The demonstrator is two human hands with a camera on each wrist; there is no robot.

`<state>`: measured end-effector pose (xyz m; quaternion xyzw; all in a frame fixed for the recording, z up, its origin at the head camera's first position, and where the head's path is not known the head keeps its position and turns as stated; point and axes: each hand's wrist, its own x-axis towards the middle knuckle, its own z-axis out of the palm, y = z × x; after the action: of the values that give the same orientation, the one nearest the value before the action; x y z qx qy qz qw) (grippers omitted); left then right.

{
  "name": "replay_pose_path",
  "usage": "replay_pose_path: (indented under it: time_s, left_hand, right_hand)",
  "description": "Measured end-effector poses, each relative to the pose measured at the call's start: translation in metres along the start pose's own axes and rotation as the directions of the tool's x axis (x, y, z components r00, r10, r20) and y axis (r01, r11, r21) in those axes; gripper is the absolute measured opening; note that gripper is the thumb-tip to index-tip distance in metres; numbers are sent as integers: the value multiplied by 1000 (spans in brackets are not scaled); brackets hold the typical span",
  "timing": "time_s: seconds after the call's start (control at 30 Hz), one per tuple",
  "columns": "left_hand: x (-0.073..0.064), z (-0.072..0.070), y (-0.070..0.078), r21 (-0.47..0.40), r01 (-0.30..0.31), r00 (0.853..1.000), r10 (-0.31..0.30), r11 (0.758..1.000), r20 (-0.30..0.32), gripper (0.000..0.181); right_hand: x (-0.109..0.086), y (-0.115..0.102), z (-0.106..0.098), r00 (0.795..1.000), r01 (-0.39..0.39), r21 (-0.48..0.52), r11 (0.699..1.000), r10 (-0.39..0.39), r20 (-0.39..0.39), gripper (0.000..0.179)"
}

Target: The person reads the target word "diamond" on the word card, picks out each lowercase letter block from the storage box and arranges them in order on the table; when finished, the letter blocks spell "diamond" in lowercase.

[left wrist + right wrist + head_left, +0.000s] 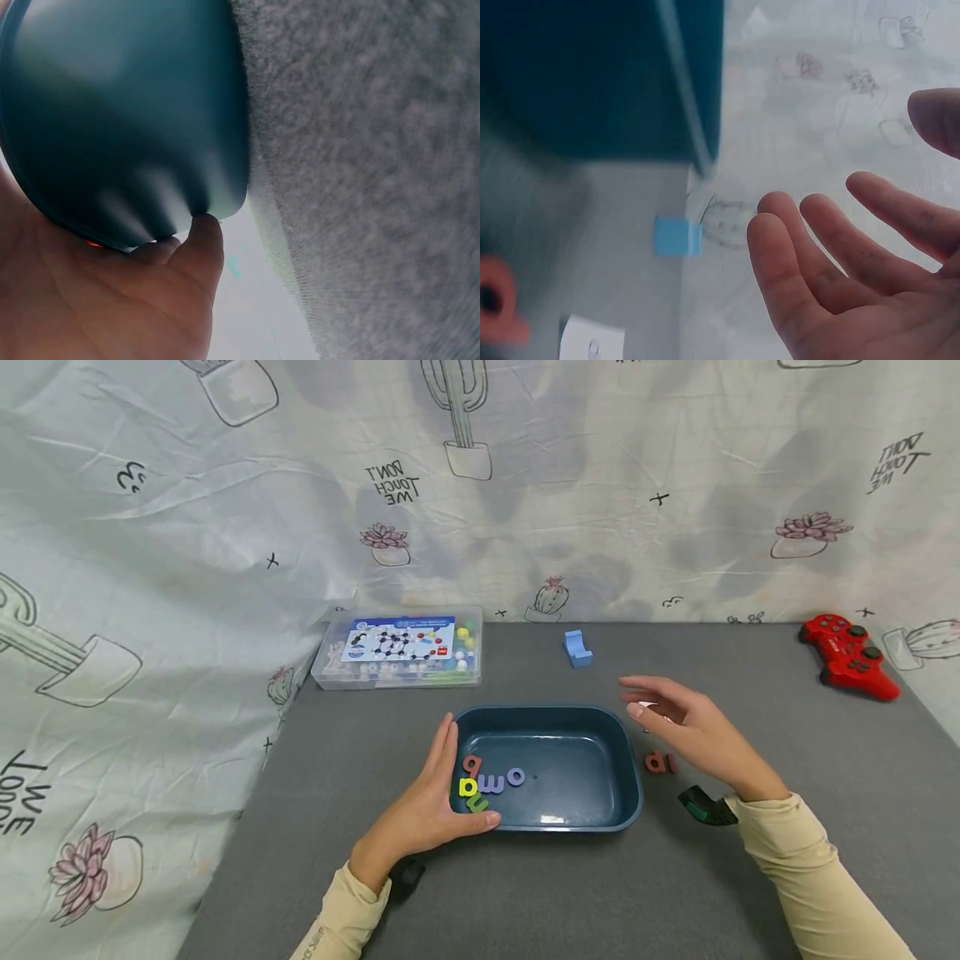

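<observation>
My left hand [420,814] holds the left end of a dark blue-green, rounded rectangular tray [570,772] at the centre of the frame, its fingers along the outer wall and its thumb at the near rim. My right hand [693,731], right of centre, hangs open with loosely bent, spread fingers and has hold of nothing.

Inside the tray, at its left end, lie a red-brown letter [472,766], a yellow letter [467,787], a green letter [477,803], a purple three-stroked letter [491,784] and a purple ring-shaped letter [515,777]. Two red-brown pieces [655,762] lie on the grey surface [570,893] just right of the tray.

Behind it are a clear plastic box [405,675] left of centre and a small light-blue block [577,649]; a red game controller [851,656] sits at far right.
</observation>
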<state>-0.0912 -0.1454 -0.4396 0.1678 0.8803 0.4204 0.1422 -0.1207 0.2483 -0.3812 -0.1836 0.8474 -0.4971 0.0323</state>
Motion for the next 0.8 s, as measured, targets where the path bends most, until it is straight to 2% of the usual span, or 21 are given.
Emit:
replay_pose_path:
  time_s: [0.1,0.4,0.63,0.8]
  left_hand:
    - [0,0,0,6,2,1000,-2,1000,-1,134]
    - [0,-2,-1,-10,-5,1000,5,1000,-4,137]
    - [-1,0,1,-17,6,1000,-6,1000,-4,138]
    - [-1,0,1,-12,-13,1000,13,1000,2,138]
  right_hand:
    - [7,-9,6,1000,3,34,999,-4,22,47]
    - [32,-26,26,993,90,123,988,-99,70,48]
    - [47,-34,43,981,128,154,980,-148,125,50]
    - [56,-36,55,970,133,183,974,-166,177,50]
